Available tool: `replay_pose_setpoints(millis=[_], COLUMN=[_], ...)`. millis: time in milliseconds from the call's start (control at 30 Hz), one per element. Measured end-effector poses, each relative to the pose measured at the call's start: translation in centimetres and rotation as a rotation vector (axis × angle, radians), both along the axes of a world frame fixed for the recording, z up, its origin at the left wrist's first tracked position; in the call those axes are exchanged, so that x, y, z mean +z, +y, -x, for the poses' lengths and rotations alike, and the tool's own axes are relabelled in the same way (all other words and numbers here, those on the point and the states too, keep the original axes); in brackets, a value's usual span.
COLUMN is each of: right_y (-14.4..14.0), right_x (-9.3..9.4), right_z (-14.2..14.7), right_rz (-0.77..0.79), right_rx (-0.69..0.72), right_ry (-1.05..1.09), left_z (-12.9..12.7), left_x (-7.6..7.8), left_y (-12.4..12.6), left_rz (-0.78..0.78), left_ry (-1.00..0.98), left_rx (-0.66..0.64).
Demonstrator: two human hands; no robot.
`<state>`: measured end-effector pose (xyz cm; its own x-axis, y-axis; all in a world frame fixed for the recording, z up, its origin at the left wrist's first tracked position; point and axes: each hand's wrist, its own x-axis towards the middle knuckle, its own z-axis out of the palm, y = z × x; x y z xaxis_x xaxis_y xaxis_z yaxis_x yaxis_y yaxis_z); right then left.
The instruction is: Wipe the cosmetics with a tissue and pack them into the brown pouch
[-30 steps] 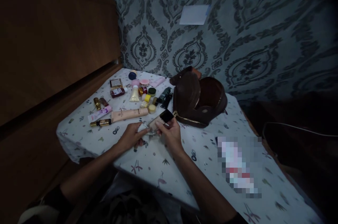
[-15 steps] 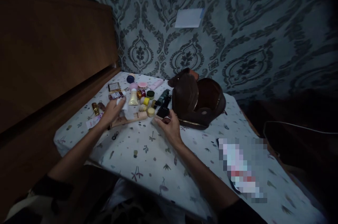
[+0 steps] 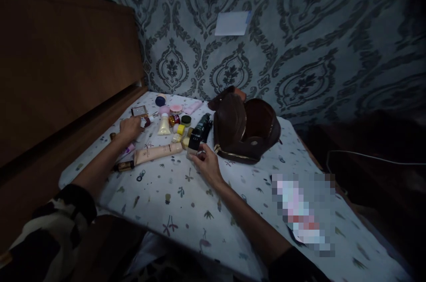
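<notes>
In my right hand (image 3: 208,162) is a small bottle with a tall black cap (image 3: 194,140) and a clear lower part, held upright between thumb and fingers on the tablecloth. My left hand (image 3: 131,129) is at the left of the cosmetics, back of the hand up, against a small dark-red bottle with a pale label (image 3: 147,121); its fingertips are hidden. Below lie a large beige tube (image 3: 158,152) and a dark bottle with a gold label (image 3: 124,166). Between the hands sit a cream tube (image 3: 164,125), an amber jar (image 3: 174,120) and a yellow-lidded container (image 3: 180,129).
An open brown bag (image 3: 233,127) stands right of the cosmetics. Dark green tubes (image 3: 201,124) lie beside it. A pixelated flat object (image 3: 301,215) lies at the right. Wooden furniture (image 3: 66,60) borders the left side, and a patterned wall (image 3: 282,51) rises behind.
My left hand has moved up and left, away from the beige tube, and the white thing at its fingers no longer shows. My right hand has tipped the black-capped bottle upright.
</notes>
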<state>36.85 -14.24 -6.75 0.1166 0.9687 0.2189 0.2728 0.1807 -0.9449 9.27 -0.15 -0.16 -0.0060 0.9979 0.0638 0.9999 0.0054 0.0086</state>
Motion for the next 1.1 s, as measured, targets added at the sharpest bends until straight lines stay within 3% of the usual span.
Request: replay_pose_setpoints(millis=[167,433,900,1000,1100], right_y=[-0.3,-1.1,-4.1,-5.0,-5.8], right_x=[-0.2,-0.7,1.2,2.0,2.8], right_z=[-0.3,-1.0,-0.5,-0.1,0.2], right_rz=[-0.002,-0.025,-0.059,-0.063,-0.038], right_rx=[0.003,-0.041,-0.11,-0.071,-0.008], right_ry=[0.013,0.039,0.0,-0.002,0.03], left_z=[0.1,2.5,-1.3,-1.3,-0.6], left_x=[0.1,1.7,-1.3,-1.1,0.1], left_y=[0.6,0.2,0.8,0.3,-0.8], left_rz=[-0.006,-0.065,0.127,0.109,0.073], left_ry=[0.001,-0.1,-0.266,-0.34,-0.454], left_rx=[0.007,0.037,0.007,0.016,-0.033])
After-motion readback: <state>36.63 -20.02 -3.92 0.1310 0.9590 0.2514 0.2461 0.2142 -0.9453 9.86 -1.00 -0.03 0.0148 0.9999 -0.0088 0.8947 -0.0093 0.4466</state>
